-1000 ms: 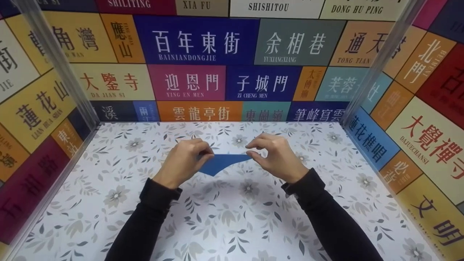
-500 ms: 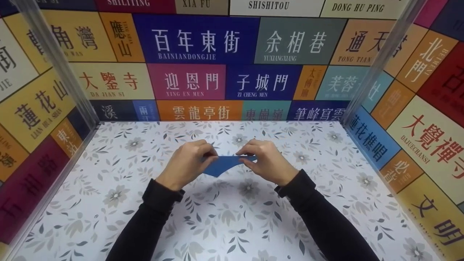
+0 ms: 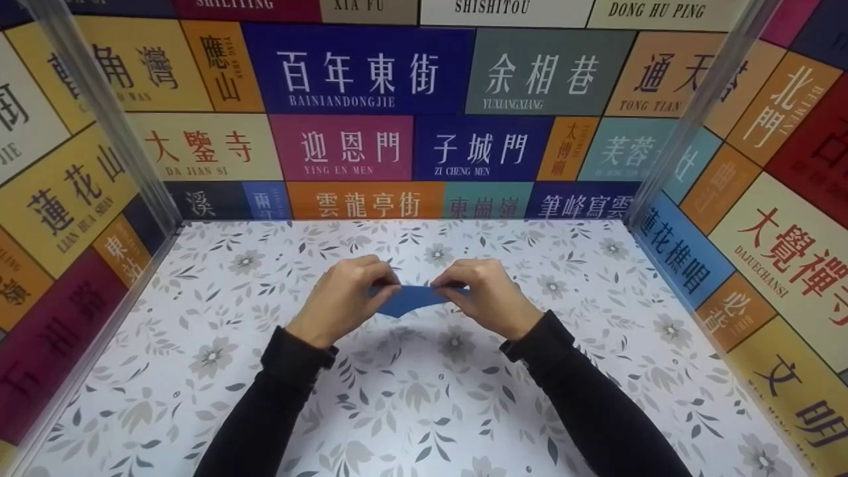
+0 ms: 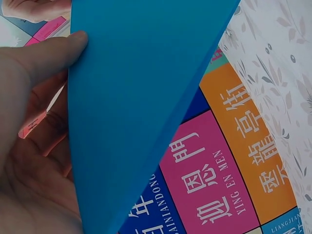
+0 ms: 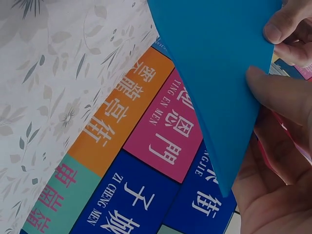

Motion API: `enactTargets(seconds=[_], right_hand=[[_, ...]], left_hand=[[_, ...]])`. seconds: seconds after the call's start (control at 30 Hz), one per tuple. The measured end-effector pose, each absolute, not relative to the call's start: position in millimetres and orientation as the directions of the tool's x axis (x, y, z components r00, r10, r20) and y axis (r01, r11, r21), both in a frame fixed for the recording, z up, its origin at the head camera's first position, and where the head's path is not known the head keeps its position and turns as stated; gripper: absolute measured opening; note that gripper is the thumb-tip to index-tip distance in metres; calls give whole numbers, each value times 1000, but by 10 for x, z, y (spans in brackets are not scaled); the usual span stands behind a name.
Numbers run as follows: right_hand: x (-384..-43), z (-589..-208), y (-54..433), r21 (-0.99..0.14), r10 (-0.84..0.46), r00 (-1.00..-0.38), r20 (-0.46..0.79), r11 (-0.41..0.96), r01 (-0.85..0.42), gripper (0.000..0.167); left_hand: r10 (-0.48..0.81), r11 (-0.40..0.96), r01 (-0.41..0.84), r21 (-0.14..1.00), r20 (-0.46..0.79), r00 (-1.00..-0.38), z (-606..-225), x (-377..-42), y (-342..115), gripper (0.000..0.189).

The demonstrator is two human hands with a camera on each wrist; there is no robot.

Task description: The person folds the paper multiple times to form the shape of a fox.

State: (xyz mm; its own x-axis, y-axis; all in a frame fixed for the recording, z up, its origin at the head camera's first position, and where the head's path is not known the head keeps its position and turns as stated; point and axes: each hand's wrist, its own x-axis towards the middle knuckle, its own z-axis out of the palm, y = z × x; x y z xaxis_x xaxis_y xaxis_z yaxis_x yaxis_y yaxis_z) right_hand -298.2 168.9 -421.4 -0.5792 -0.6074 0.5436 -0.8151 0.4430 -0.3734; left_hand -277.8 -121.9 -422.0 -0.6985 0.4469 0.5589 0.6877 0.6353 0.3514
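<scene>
Between both hands hangs a blue folded sheet of paper (image 3: 411, 301), triangular, its straight edge on top and its point downward. My left hand (image 3: 344, 295) pinches that top edge between thumb and fingers. On the other side my right hand (image 3: 493, 295) pinches the same edge, a short gap away. In the left wrist view the thumb (image 4: 61, 53) presses on the face of the blue paper (image 4: 131, 97). The right wrist view shows the right thumb (image 5: 275, 92) on the blue paper (image 5: 214, 73), with the left fingertips above it. The fingers behind the sheet are partly hidden.
Underneath lies a white tabletop (image 3: 411, 411) with a grey flower and leaf print. A back wall (image 3: 358, 73) of coloured panels with lettering rises behind it. Similar side walls (image 3: 66, 199) stand left and right, with clear corner posts (image 3: 695, 112).
My right hand has moved left and taken hold of the blue paper's top edge, closer to the left hand. The left hand has shifted slightly right. The paper's lower point has risen a little.
</scene>
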Motion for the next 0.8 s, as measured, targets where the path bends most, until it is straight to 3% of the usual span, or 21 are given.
enactTargets(seconds=[0.8], right_hand=[[-2932, -4205, 1639, -331, -595, -568, 569, 467, -820, 15]], left_hand=[[488, 626, 742, 241, 621, -613, -4293, -2742, -1094, 8]])
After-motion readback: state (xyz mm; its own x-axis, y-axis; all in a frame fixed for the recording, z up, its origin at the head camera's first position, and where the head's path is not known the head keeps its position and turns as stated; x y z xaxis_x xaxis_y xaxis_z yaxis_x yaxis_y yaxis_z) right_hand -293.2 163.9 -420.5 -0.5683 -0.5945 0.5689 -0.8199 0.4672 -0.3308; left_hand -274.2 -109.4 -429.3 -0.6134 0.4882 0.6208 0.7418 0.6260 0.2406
